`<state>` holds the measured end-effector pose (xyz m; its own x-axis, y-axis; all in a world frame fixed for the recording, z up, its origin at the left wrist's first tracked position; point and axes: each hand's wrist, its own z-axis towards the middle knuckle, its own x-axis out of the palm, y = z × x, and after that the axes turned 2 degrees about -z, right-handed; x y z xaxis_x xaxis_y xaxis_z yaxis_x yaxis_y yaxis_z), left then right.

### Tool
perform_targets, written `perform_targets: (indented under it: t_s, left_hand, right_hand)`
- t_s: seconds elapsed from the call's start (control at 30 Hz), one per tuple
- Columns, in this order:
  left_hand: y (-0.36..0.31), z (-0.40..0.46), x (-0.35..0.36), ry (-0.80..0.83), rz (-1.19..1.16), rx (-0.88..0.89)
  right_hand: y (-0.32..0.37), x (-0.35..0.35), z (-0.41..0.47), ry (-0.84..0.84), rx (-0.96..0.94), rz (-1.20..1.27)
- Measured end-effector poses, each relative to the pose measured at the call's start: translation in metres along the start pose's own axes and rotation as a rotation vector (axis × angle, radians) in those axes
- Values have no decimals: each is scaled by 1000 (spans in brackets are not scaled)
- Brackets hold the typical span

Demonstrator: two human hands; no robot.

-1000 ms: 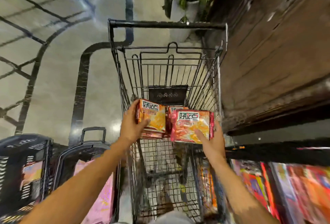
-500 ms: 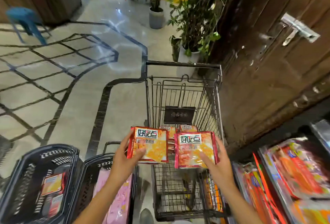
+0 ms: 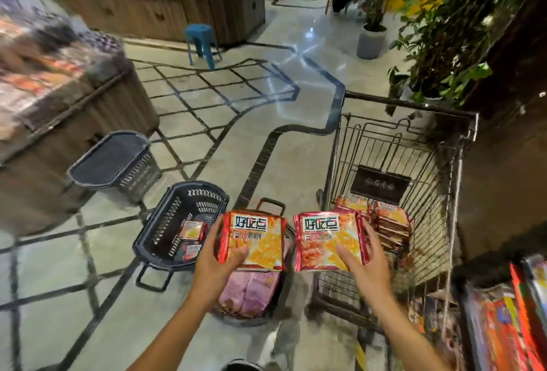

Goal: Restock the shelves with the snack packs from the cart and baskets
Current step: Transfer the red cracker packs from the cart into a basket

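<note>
— What's worn on the arms?
— Nothing visible: both forearms are bare to the near edge, no sleeves showing.
— And the hands?
— The left hand [image 3: 214, 270] and right hand [image 3: 365, 271] are gloveless, without rings or watch.

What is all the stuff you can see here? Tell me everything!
snack packs: two held, red and orange, one per hand
stacked packs: several, red and orange, in the cart
cart: one, wire, right
baskets: three, dark, on the floor left of the cart; a fourth, under the left-hand pack, holds pink packs
stool: one, blue, far aisle
potted plants: two at least, green, behind the cart
shelf packs: colourful, lower right
left hand: holds one pack
right hand: holds the other
</note>
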<state>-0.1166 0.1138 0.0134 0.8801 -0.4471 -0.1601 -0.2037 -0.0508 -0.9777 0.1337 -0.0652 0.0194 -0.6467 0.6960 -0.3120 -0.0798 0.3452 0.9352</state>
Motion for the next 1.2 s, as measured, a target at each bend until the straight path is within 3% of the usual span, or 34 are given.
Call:
perform_targets:
  t_s: [0.4,0.7,0.83,1.2]
  left_hand:
    - [39,-66,-164,-226,13,-60]
    - [77,-19,-326,-231,24,-70]
    - [91,0,-388,-230,2,-90]
    - [139,103,-463,-158,45,-168]
  right_hand:
    - [19,147,-69,240,-11,20]
    - [50,309,-88,238,-33,-72]
    - [58,373,-100,269,40,-50]
    - [54,467,-57,174,141,-52]
